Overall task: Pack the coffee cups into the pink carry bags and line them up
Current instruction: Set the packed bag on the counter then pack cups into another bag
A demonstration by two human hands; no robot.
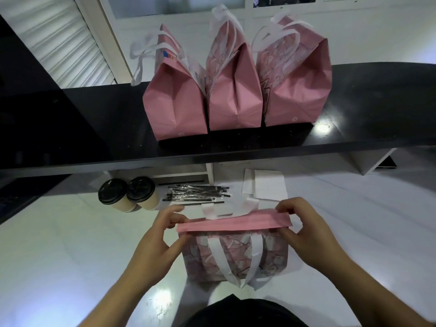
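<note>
Between the hands, left and right pinch the pink bag's ends.

Bags showing pink — handles white; cups cream, lids black; counter gleaming white — shelf black.

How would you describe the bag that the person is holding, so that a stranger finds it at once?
On the white counter, below the black shelf, one pink bag is pinched at both top corners. Unlike the three bags standing on that shelf, it is flat and folded.
</note>
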